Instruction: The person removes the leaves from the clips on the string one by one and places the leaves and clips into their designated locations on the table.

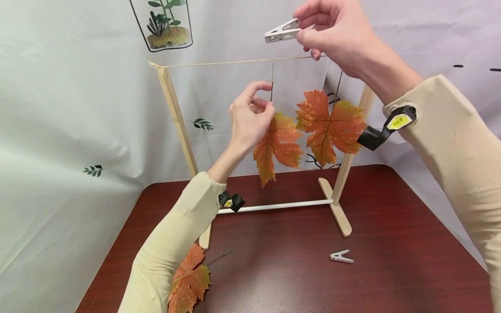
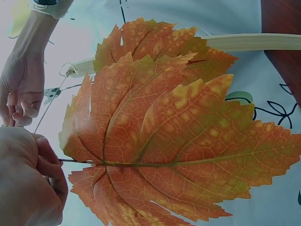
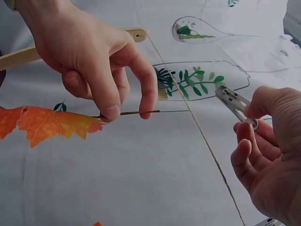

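the left hand point(image 1: 252, 115) has thumb and index finger clamped on the stem point(image 3: 134, 113) of the front leaf point(image 1: 279, 143), which hangs just below the cord point(image 1: 219, 64); contact between stem end and cord cannot be told. above the cord, the right hand point(image 1: 338, 37) pinches the white clip point(image 1: 279, 34) between thumb and index finger, its jaws apparently closed. recommended: hold the stem steady and upright against the cord. squeeze the clip fully before lowering it. seat the jaws over stem and cord together; release gradually; confirm grip before letting go.
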A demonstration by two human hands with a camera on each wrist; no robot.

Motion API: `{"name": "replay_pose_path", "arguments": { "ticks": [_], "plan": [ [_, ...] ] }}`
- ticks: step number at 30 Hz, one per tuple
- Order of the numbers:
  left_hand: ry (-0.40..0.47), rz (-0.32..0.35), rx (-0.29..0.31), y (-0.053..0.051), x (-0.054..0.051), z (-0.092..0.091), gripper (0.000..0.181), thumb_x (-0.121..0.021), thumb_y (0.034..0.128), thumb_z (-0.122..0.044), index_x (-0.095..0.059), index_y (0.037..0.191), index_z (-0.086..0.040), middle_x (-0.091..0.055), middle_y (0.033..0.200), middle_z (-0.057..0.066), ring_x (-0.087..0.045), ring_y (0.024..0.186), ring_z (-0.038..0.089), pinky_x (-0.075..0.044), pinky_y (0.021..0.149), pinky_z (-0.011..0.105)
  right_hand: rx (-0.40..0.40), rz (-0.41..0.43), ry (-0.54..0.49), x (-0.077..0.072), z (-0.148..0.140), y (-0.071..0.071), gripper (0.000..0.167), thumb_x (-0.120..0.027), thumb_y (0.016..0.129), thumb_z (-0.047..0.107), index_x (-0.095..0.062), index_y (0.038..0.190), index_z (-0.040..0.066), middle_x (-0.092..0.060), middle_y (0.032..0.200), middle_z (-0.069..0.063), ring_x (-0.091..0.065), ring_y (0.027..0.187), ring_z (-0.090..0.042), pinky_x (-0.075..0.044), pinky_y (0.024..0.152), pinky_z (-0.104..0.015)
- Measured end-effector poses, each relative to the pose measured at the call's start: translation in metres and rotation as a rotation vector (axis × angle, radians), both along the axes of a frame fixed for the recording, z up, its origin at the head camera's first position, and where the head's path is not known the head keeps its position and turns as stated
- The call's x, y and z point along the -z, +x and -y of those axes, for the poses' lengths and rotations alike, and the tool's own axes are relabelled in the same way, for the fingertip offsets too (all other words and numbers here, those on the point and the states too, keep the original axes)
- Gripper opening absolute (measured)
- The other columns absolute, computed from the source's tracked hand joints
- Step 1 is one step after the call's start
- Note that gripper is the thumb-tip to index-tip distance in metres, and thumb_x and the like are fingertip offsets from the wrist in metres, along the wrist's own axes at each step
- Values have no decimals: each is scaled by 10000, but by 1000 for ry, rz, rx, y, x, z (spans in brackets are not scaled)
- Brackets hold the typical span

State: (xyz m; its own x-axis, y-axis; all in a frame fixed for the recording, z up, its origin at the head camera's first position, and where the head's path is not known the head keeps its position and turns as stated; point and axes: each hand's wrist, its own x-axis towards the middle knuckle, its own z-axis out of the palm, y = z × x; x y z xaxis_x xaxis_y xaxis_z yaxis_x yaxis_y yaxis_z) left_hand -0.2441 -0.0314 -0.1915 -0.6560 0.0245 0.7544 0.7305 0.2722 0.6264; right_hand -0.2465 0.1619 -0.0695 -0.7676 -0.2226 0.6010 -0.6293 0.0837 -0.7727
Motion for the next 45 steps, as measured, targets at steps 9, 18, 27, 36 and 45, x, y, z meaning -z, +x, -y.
{"name": "replay_pose_path", "arguments": {
  "ticks": [9,18,27,36,45],
  "plan": [
    [-15,7,7,4,4,10,289,-630,849,-7,-695,1115,-97,-665,747,66,-644,581,162,-534,607,265,-25,-6,-22,7,-6,3,229,-663,844,-82,-678,1056,3,-655,976,-146,-536,650,-205,-439,476,-191],
    [-25,-10,7,5,18,24,307,-621,822,12,-707,1096,-97,-642,713,66,-639,533,157,-536,571,266,-12,14,-6,13,-13,7,233,-663,850,-75,-671,1067,7,-653,983,-144,-552,643,-208,-450,480,-189],
    [-50,-35,7,9,29,38,316,-637,814,12,-702,1108,-84,-637,702,59,-623,506,148,-526,536,261,23,33,51,22,-22,13,235,-663,868,-52,-670,1091,21,-664,1005,-120,-564,643,-192,-445,492,-190],
    [-68,-53,9,16,40,46,312,-636,817,24,-706,1100,-87,-637,701,62,-607,492,155,-497,501,235,31,46,85,37,-34,20,239,-651,870,-52,-676,1094,29,-671,977,-105,-549,611,-176,-444,481,-197],
    [-42,-40,11,21,47,52,323,-633,810,61,-708,1098,-64,-626,683,93,-599,487,188,-480,483,215,27,80,55,53,-45,29,249,-655,857,-75,-698,1077,34,-701,957,-90,-552,596,-164,-425,476,-203]
  ]
}}
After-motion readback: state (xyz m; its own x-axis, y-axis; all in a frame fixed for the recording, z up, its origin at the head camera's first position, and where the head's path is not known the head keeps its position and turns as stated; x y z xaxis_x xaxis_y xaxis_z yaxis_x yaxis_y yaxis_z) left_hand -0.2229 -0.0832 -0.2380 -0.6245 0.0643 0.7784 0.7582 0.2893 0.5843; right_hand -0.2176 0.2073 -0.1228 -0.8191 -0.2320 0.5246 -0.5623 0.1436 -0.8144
